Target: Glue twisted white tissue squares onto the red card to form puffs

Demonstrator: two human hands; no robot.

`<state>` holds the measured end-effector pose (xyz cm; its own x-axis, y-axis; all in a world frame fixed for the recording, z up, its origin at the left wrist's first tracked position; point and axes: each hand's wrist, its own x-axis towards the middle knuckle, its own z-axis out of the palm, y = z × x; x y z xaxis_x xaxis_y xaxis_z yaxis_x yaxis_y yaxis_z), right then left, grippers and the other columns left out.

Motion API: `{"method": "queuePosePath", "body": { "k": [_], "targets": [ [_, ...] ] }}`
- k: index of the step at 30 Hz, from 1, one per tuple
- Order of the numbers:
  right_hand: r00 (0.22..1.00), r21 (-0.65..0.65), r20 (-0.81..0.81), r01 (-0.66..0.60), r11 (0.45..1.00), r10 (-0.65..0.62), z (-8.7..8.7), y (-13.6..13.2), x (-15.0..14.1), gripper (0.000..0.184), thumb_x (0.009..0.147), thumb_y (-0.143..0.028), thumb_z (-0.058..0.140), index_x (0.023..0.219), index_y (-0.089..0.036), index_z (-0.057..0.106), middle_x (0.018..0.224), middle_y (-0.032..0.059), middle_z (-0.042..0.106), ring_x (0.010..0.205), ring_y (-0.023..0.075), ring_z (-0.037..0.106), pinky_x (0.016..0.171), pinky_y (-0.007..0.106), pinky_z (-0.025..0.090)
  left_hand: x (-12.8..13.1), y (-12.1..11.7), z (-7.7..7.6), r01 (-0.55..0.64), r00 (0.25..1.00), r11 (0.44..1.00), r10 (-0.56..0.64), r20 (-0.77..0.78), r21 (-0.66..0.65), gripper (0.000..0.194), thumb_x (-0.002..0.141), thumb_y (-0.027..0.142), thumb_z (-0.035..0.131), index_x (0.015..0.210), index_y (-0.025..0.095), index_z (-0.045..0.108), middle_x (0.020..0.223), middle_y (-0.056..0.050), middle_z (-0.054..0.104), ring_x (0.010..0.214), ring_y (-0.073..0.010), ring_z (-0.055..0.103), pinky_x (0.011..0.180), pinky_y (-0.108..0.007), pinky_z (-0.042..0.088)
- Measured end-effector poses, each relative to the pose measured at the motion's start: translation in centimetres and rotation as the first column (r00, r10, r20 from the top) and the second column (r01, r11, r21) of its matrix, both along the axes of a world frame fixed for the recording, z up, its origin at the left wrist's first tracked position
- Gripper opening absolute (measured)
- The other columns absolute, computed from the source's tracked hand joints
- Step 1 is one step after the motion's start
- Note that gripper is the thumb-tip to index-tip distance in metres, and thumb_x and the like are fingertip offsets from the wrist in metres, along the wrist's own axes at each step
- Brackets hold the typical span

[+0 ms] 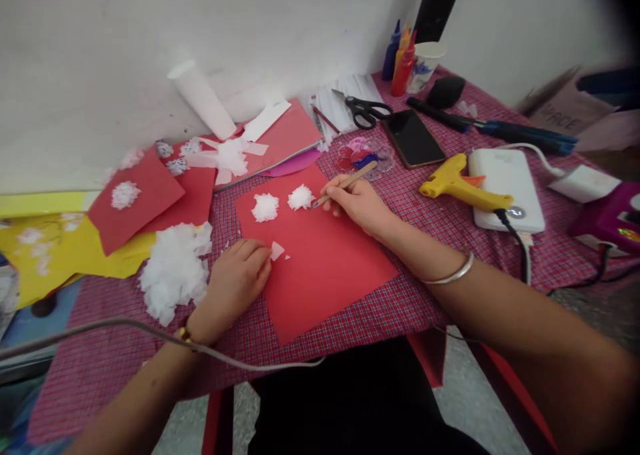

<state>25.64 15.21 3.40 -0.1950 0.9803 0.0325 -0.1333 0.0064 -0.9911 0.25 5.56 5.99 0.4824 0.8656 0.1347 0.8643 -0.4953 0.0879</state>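
Observation:
My right hand (353, 200) pinches a slim wooden stick (369, 169), its lower tip touching or just beside a fluffy white paper flower (301, 197). A second white flower (265, 207) lies to the left on the same red sheet (330, 261). On the left edge of that sheet rests my left hand (240, 273), fingers curled; whether anything is inside them is hidden. Small white paper scraps (277, 250) lie at its fingertips. Beside its wrist is a heap of white tissue pieces (175, 268).
A yellow glue gun (463, 185) lies against a white power bank (520, 208). Behind are a phone (414, 138), black scissors (367, 110), a paint palette (365, 156) and paint bottles (404, 65). Red cards (145, 188) lie left. A pale cable (225, 358) crosses the front edge.

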Motion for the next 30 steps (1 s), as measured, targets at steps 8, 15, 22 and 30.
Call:
{"method": "queuePosePath", "body": {
  "k": [8,15,22,30],
  "targets": [
    [0.979,0.123,-0.137,-0.134,0.983,0.151,1.2,-1.7,-0.2,0.016,0.090,-0.030,0.056,0.085,-0.016,0.061,0.069,0.0004,0.066,0.052,0.0077,0.054,0.051,0.022,0.044,3.1,3.8,1.6,0.013,0.128,0.636,0.764,0.632,-0.771,0.014,0.065,0.025,0.070,0.068,0.017,0.059,0.064,0.000,0.064,0.055,-0.0111,0.056,0.051,-0.021,0.043],
    [0.961,0.208,-0.093,-0.237,0.949,0.260,1.5,-2.4,-0.7,0.012,0.090,-0.027,0.056,0.086,-0.017,0.060,0.072,0.0001,0.066,0.055,0.0078,0.055,0.054,0.022,0.046,5.1,4.3,1.0,0.134,0.016,0.632,0.769,0.640,-0.763,0.015,0.058,0.018,0.076,0.063,0.015,0.061,0.059,0.000,0.064,0.055,-0.0105,0.060,0.050,-0.019,0.047],
    [0.963,0.177,-0.097,-0.230,0.957,0.250,1.5,-2.3,-0.8,0.010,0.091,-0.024,0.054,0.086,-0.017,0.059,0.072,-0.0002,0.065,0.056,0.0081,0.056,0.054,0.022,0.046,5.7,4.1,1.6,0.173,0.016,0.736,0.662,0.749,-0.654,0.014,0.068,0.026,0.071,0.063,0.014,0.066,0.064,-0.002,0.066,0.060,-0.0109,0.062,0.058,-0.020,0.050],
    [0.958,0.111,-0.207,-0.177,0.978,0.197,1.8,-2.5,-0.8,0.015,0.084,-0.031,0.064,0.091,-0.019,0.062,0.077,0.0001,0.070,0.054,0.0074,0.057,0.052,0.021,0.047,6.1,4.4,1.7,0.079,0.063,0.800,0.591,0.804,-0.595,0.013,0.068,0.022,0.076,0.075,0.018,0.067,0.068,0.002,0.065,0.060,-0.0083,0.058,0.060,-0.021,0.048]
  ]
}}
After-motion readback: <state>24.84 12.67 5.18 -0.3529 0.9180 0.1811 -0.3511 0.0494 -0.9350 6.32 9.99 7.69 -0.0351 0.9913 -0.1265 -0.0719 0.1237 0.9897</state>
